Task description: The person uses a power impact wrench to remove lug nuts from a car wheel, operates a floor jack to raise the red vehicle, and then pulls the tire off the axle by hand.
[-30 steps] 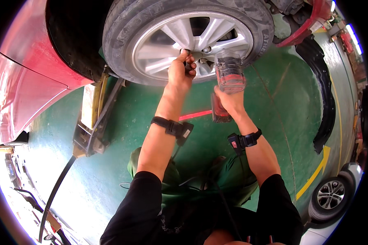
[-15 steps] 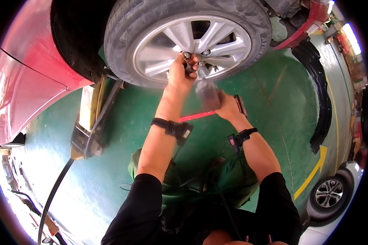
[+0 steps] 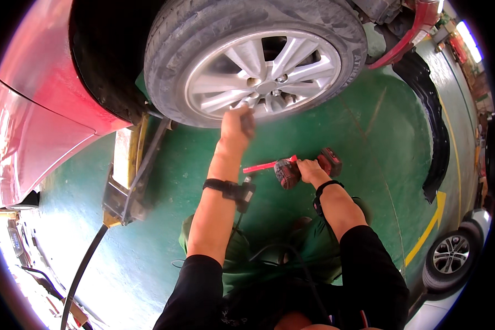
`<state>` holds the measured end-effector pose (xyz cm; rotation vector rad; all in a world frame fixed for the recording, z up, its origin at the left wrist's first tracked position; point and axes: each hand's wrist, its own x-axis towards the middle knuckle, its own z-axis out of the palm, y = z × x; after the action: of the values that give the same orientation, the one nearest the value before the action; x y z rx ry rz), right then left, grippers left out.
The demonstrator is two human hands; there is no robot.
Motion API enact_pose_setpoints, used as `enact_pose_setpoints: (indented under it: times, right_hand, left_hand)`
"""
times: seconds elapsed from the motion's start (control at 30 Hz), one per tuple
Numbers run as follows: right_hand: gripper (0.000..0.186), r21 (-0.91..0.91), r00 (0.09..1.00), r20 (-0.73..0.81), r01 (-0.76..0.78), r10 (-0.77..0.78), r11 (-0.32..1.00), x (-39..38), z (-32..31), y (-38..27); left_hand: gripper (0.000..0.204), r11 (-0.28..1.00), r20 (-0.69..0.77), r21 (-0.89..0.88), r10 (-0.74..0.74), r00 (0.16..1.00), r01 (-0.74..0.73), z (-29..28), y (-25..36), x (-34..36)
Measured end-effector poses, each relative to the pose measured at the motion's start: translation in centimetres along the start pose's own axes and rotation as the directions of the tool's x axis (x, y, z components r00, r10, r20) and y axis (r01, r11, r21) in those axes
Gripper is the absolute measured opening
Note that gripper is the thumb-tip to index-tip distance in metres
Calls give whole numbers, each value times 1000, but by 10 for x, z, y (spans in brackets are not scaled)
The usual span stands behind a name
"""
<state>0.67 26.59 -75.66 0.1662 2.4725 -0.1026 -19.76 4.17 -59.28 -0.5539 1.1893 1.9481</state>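
Note:
A silver alloy wheel [image 3: 265, 88] with its dark tyre [image 3: 173, 66] hangs at the top, tilted toward me. My left hand [image 3: 238, 124] is at its lower rim, fingers curled and fingertips by the lower left of the hub; a dark thing shows partly in the palm, too blurred to name. Shiny lug nuts [image 3: 282, 78] sit in some of the holes round the hub. Lower and to the right, away from the wheel, my right hand [image 3: 312, 171] is closed round the grip of a red and black cordless impact wrench [image 3: 287, 174].
A red bar [image 3: 267, 165] shows just left of the impact wrench. The red car body [image 3: 44, 121] and a floor jack [image 3: 125, 190] are at left. A black wheel-arch liner [image 3: 432, 129] lies on the green floor at right. Another car's wheel [image 3: 451, 254] is at lower right.
My right hand has drawn the impact wrench back from the wheel, down and to the right. My left hand has moved lower, away from the hub. The view has shifted slightly.

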Motion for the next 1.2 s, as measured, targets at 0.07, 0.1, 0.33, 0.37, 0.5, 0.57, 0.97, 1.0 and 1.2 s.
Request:
enact_pose_setpoints:
  times: [0.07, 0.1, 0.33, 0.37, 0.5, 0.57, 0.97, 1.0, 1.2]
  right_hand:
    - [43, 20, 1000, 28, -7, 6, 1000, -2, -8, -3]
    - [41, 41, 999, 53, -12, 10, 999, -2, -13, -4]
    - [34, 949, 938, -311, 297, 153, 108, 28, -175, -60]
    - [37, 949, 933, -268, 298, 240, -101, 27, -197, -74]
    - [36, 928, 938, -177, 260, 299, -265, 41, -213, -71]
    - [34, 918, 923, -196, 291, 330, -269, 43, -212, -79]
    - [20, 847, 964, -116, 222, 240, -483, 32, -214, -82]
    - [21, 860, 974, -112, 194, 197, -471, 36, -214, -79]
    - [23, 826, 938, -172, 304, 301, -475, 46, -204, -70]
  left_hand:
    - [24, 974, -83, -226, 3, 997, -22, -1, 1, 2]
    - [23, 970, -72, -240, 13, 997, -30, -2, 1, 4]
    - [23, 947, -62, -314, 43, 997, -60, -17, -8, 17]
    - [22, 928, -4, -364, 85, 996, -80, -20, -14, 20]
    - [20, 955, 27, -285, -80, 996, 84, 14, -8, -19]
    - [22, 961, 32, -261, -86, 996, 91, 7, -6, -31]
    - [27, 984, -81, -138, -128, 988, 116, -7, -18, -34]
    - [27, 980, -85, -152, -141, 986, 127, -10, -22, -31]
    - [27, 991, -75, -24, -131, 989, 129, -5, -27, -30]
